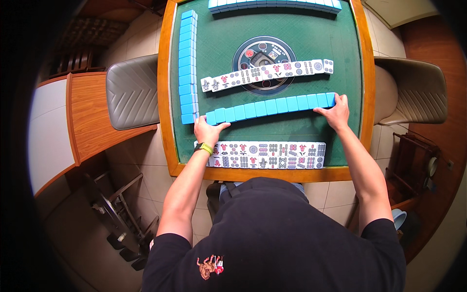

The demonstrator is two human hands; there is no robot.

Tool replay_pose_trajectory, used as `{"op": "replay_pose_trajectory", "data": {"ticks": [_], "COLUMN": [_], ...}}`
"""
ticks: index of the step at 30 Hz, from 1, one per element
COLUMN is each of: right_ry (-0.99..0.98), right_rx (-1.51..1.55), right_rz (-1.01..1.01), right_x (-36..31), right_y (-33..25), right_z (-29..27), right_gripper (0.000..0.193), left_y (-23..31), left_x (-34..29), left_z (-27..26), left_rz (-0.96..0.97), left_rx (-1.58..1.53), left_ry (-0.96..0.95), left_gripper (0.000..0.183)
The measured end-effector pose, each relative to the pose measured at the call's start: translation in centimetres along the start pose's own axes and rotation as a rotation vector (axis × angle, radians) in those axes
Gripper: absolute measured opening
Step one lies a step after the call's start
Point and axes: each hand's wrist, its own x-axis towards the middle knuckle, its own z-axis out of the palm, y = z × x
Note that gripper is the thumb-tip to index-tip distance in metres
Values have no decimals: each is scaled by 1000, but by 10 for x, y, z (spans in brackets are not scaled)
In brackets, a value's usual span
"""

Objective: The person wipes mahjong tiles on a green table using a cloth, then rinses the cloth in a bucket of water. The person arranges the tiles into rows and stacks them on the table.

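Note:
A slightly slanted row of blue-backed mahjong tiles (270, 106) lies across the near half of the green table, backs up. My left hand (208, 131) grips its left end, thumb along the near side. At the right end my right hand (336, 115) holds the last tiles, thumb in front and fingers round the end. Just beyond is a face-up row of white mahjong tiles (267, 74), crossing the round centre console (265, 54). Between my forearms and near the table edge are two face-up rows of mahjong tiles (262, 155).
A blue-backed tile wall (187, 68) runs along the left side, close to my left hand. Another tile wall (277, 6) stands at the far side. A raised wooden rim (367, 73) borders the table. Grey chairs (131, 90) flank it left and right.

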Motion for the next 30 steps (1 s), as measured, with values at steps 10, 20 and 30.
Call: {"op": "replay_pose_trajectory", "data": {"ticks": [10,20,30], "right_ry": [-93,-107,-86], "right_rx": [-113,-113,-93], "right_rz": [21,9,-101], "right_x": [18,18,5], "right_y": [-15,-25,5], "right_z": [-16,-21,-12], "right_gripper": [80,81,112], "left_y": [16,24,17], "left_x": [18,10,-13], "left_z": [-21,-20,5], "left_rz": [16,58,-100], "left_rx": [145,170,57], "left_ry": [-76,-120,-80], "left_gripper": [104,99,123]}}
